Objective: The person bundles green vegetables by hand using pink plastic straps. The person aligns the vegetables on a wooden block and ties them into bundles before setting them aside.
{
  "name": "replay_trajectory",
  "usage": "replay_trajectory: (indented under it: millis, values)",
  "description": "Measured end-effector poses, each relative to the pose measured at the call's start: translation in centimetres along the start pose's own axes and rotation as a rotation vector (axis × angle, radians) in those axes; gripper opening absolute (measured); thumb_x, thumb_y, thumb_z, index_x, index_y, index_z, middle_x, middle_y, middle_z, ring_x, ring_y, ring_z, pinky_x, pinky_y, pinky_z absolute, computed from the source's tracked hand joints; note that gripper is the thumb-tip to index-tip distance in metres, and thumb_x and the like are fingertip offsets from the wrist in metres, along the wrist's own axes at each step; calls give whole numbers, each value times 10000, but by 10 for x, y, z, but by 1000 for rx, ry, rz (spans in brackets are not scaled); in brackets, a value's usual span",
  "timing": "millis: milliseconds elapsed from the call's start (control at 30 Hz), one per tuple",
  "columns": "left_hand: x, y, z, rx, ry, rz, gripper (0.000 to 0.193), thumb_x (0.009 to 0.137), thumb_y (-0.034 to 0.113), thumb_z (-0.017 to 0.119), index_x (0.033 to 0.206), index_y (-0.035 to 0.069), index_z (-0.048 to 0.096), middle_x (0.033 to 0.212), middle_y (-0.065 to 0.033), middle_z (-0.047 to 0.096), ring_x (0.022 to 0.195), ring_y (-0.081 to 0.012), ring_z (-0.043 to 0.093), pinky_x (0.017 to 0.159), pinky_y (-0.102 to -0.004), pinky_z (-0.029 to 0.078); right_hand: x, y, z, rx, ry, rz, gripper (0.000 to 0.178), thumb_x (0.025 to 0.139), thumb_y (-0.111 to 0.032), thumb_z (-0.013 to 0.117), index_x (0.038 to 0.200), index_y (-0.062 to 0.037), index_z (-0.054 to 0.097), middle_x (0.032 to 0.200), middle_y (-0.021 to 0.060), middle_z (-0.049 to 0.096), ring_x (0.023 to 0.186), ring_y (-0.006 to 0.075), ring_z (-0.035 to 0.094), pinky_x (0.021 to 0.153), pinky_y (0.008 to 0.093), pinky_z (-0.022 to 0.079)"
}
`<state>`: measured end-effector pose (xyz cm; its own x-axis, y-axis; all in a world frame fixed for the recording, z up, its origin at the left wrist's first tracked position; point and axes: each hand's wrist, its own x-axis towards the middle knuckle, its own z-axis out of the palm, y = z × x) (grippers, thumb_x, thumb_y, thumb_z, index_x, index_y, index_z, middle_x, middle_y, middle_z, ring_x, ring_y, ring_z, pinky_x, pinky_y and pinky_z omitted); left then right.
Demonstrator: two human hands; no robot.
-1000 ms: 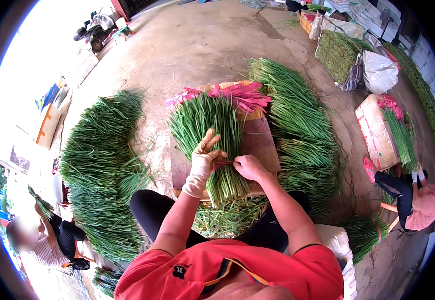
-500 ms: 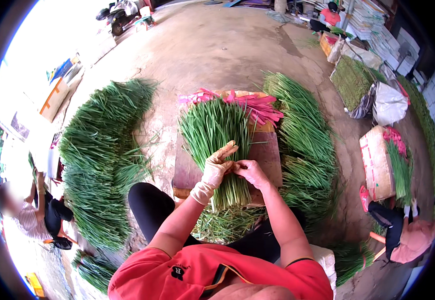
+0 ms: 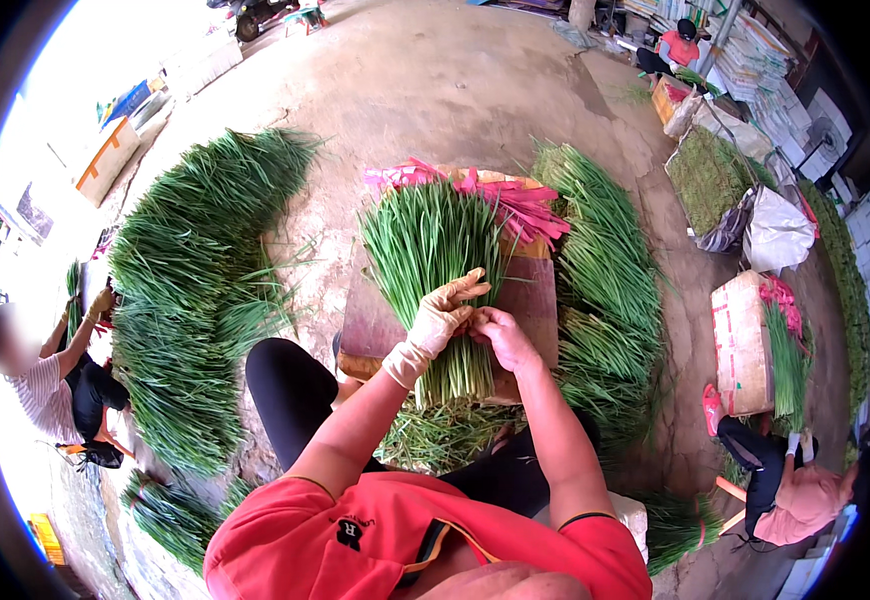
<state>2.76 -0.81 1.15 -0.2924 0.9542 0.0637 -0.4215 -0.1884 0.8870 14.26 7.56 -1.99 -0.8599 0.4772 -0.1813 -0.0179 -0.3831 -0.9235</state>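
A thick bundle of garlic chives lies before me on a dark board, green leaves pointing away and pale stems toward me. My left hand, in a cream glove, is wrapped over the stems, with its forefinger lifted off them. At the bundle's right side, my bare right hand pinches close to the gloved fingertips. Whatever is in that pinch is too small or hidden to make out. Pink strips are spread along the board's far end, beyond the leaf tips.
Long heaps of chives flank me, a left heap and a right heap. Loose trimmings lie below the board, between my legs. One person sits at far left, another at right beside a box, and a third farther back.
Both hands stay at the bundle, with the right hand's fingers shifted slightly. The whole view has tilted a little. The person at left has moved their arms with some chives.
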Motion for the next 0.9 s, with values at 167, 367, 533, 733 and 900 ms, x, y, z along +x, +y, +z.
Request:
replay_trajectory:
  millis: [167,367,533,733,900]
  values:
    - [9,26,21,40,-117,124,485,763,4,491,1219,23,329,1123,-123,485,866,-158,559,690,-214,447,-12,-30,-1,342,-70,-29,180,806,-113,455,950,-42,537,828,29,563,712,126,538,673,286,459]
    - [-10,65,2,367,132,151,475,739,-53,465,1189,86,402,1035,-52,544,659,-60,529,506,-147,383,-17,-23,-13,-792,194,-275,282,732,-19,482,1009,-53,522,942,57,548,699,155,542,643,268,449]
    - [-27,42,-17,833,-49,-110,404,674,-62,563,1054,72,538,924,-51,587,660,-58,514,563,-187,416,-13,-16,1,-1061,206,-529,278,684,20,499,956,-32,516,955,122,507,807,298,516,692,355,429]
    - [-12,16,-22,933,-265,296,185,681,25,582,861,53,619,817,-104,589,746,-211,568,653,-265,449,-8,-18,-2,-1210,240,-508,55,732,-65,497,758,-25,526,767,142,492,745,316,511,630,384,419]
    - [8,13,-2,603,-194,-215,119,741,81,538,808,26,619,600,-27,557,429,-75,463,414,-215,388,-33,-36,-5,-1319,216,-336,116,745,-149,499,716,-40,525,715,140,537,664,332,522,576,409,411]
